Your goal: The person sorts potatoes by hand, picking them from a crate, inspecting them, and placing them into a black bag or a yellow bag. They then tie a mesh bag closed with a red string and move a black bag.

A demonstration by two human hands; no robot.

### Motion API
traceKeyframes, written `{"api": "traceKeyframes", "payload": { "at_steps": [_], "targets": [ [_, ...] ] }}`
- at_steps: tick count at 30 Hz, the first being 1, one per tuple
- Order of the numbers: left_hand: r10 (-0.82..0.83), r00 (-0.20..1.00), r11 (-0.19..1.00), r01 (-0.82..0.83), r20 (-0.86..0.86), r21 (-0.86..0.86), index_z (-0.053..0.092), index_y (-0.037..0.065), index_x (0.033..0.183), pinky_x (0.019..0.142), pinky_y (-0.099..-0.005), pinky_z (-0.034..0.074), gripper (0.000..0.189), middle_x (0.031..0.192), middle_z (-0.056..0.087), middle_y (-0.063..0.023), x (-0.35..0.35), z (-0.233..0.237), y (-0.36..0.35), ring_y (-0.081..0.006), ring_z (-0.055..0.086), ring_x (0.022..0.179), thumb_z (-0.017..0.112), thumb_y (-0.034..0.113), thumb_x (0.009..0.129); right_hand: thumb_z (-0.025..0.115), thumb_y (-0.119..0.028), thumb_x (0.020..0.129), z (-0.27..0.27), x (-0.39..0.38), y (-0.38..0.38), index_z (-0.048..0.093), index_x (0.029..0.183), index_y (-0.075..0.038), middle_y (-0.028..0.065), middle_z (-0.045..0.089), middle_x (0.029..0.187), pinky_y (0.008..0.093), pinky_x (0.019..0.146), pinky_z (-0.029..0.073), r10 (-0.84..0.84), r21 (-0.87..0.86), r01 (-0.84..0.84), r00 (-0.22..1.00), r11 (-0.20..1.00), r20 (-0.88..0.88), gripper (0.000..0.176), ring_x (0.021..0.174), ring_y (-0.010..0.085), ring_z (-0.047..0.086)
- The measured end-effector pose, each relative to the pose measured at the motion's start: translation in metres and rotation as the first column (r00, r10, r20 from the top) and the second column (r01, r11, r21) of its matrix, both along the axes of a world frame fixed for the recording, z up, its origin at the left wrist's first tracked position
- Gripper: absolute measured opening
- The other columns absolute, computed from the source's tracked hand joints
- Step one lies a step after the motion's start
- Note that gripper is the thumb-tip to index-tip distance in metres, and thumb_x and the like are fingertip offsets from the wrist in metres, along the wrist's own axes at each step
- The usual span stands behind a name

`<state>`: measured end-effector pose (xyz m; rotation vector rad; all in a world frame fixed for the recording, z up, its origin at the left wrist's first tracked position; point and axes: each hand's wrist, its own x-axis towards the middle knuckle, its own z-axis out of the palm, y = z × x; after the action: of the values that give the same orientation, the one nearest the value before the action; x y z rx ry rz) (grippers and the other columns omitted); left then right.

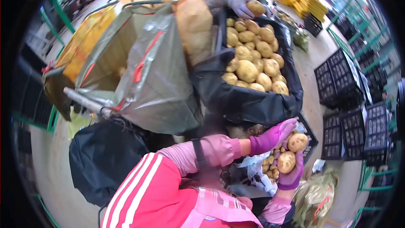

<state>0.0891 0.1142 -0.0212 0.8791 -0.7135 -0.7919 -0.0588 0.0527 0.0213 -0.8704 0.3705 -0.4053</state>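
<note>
My left hand (275,137), in a purple glove, reaches across with its fingers stretched out flat and nothing in its grip, close beside the potatoes. Below it, my right hand (292,176), gloved the same way, is closed around a potato (286,162). A second potato (298,142) sits at the fingertips of that hand, between my two hands. Under both hands is a black crate (311,137) lined with pale plastic (254,171), with several small potatoes (270,169) inside.
Ahead stands a black-lined bin (253,106) heaped with large potatoes (247,71). Behind it, a person's gloved hand (241,6) holds a potato (255,7). Large sacks (158,80) hang on a frame at left. Black crates (340,80) are stacked at right; a plastic bag (314,198) lies below.
</note>
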Motion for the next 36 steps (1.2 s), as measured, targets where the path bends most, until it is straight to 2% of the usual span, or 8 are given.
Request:
{"api": "traceKeyframes", "payload": {
  "at_steps": [3, 8, 12, 16, 23, 28, 32, 36],
  "targets": [
    [0.034, 0.999, 0.894, -0.029, -0.005, 0.447, 0.053, 0.003, 0.135, 0.110, -0.0336, 0.040, 0.043, 0.129, 0.061, -0.0121, 0.030, -0.003, 0.016, -0.0190, 0.053, 0.125, 0.047, 0.033, 0.106, 0.045, -0.045, 0.102, 0.050, 0.029, 0.023, 0.040, 0.143, -0.006, 0.0186, 0.063, 0.120, 0.0384, 0.053, 0.059, 0.122, 0.063, -0.126, 0.990, 0.990, 0.075, 0.056, 0.081, 0.0322, 0.069],
    [-0.018, 0.989, 0.963, 0.057, -0.148, 0.263, 0.062, 0.001, 0.120, 0.092, -0.0312, 0.051, 0.036, 0.115, 0.067, -0.0078, 0.044, -0.084, -0.028, -0.0162, 0.064, 0.102, 0.054, 0.031, 0.103, 0.045, -0.046, 0.101, 0.145, 0.144, 0.118, 0.045, 0.140, 0.000, 0.0221, 0.060, 0.128, 0.0432, 0.066, 0.061, 0.571, -0.058, -0.568, 0.818, 0.821, 0.071, 0.060, 0.099, 0.0364, 0.069],
    [-0.059, 0.986, 0.938, 0.107, -0.153, 0.329, 0.061, 0.002, 0.123, 0.093, -0.0309, 0.051, 0.036, 0.117, 0.066, -0.0074, 0.033, -0.046, 0.002, -0.0156, 0.064, 0.102, 0.054, 0.030, 0.103, 0.054, -0.034, 0.100, 0.154, 0.247, 0.193, 0.048, 0.137, 0.000, 0.0198, 0.061, 0.128, 0.0365, 0.086, 0.058, 0.456, -0.937, 0.325, 0.819, 0.131, 0.348, 0.051, 0.107, 0.0298, 0.067],
    [-0.071, 0.992, 0.937, 0.103, -0.106, 0.334, 0.060, 0.003, 0.125, 0.094, -0.0307, 0.050, 0.036, 0.118, 0.066, -0.0070, 0.041, -0.026, 0.019, -0.0149, 0.064, 0.103, 0.054, 0.030, 0.103, 0.057, -0.023, 0.099, 0.165, 0.247, 0.215, 0.048, 0.138, 0.001, 0.0159, 0.060, 0.129, 0.0341, 0.095, 0.053, 0.612, -0.677, -0.359, 0.772, 0.643, 0.171, 0.047, 0.112, 0.0248, 0.064],
    [-0.225, 0.973, 0.887, 0.227, -0.053, 0.401, 0.058, 0.004, 0.129, 0.096, -0.0303, 0.050, 0.037, 0.120, 0.065, -0.0063, 0.062, 0.008, 0.047, -0.0138, 0.063, 0.104, 0.055, 0.030, 0.103, 0.050, -0.025, 0.103, 0.093, 0.102, 0.003, 0.049, 0.138, 0.003, 0.0180, 0.062, 0.126, 0.0344, 0.099, 0.050, 0.072, -0.558, 0.001, 0.991, 0.830, 0.109, 0.044, 0.114, 0.0251, 0.063],
    [-0.410, 0.908, 0.824, 0.329, 0.085, 0.462, 0.056, 0.004, 0.132, 0.097, -0.0291, 0.049, 0.039, 0.123, 0.064, -0.0066, 0.054, 0.042, 0.034, -0.0128, 0.062, 0.106, 0.054, 0.029, 0.103, 0.056, -0.032, 0.100, -0.015, -0.053, -0.167, 0.056, 0.133, -0.005, 0.0128, 0.067, 0.120, 0.0320, 0.092, 0.052, -0.535, -0.469, 0.349, 0.767, 0.811, -0.355, 0.043, 0.105, 0.0220, 0.065],
    [-0.440, 0.879, 0.790, 0.282, 0.183, 0.545, 0.054, 0.003, 0.134, 0.097, -0.0285, 0.049, 0.040, 0.126, 0.063, -0.0076, 0.035, 0.043, 0.010, -0.0130, 0.062, 0.108, 0.052, 0.029, 0.104, 0.068, -0.036, 0.091, -0.182, -0.134, -0.245, 0.063, 0.126, -0.015, 0.0040, 0.070, 0.110, 0.0269, 0.072, 0.051, -0.373, -0.309, 0.212, 0.588, 0.927, -0.717, 0.042, 0.084, 0.0152, 0.063],
    [-0.506, 0.854, 0.757, 0.372, 0.121, 0.537, 0.051, 0.001, 0.137, 0.098, -0.0310, 0.048, 0.041, 0.130, 0.061, -0.0104, 0.017, 0.051, -0.003, -0.0168, 0.061, 0.112, 0.048, 0.026, 0.105, 0.070, -0.036, 0.088, -0.317, -0.139, -0.247, 0.070, 0.117, -0.009, 0.0027, 0.071, 0.093, 0.0299, 0.059, 0.051, -0.362, -0.523, -0.518, 0.384, 0.677, -0.849, 0.040, 0.070, 0.0132, 0.061]
  ]
}}
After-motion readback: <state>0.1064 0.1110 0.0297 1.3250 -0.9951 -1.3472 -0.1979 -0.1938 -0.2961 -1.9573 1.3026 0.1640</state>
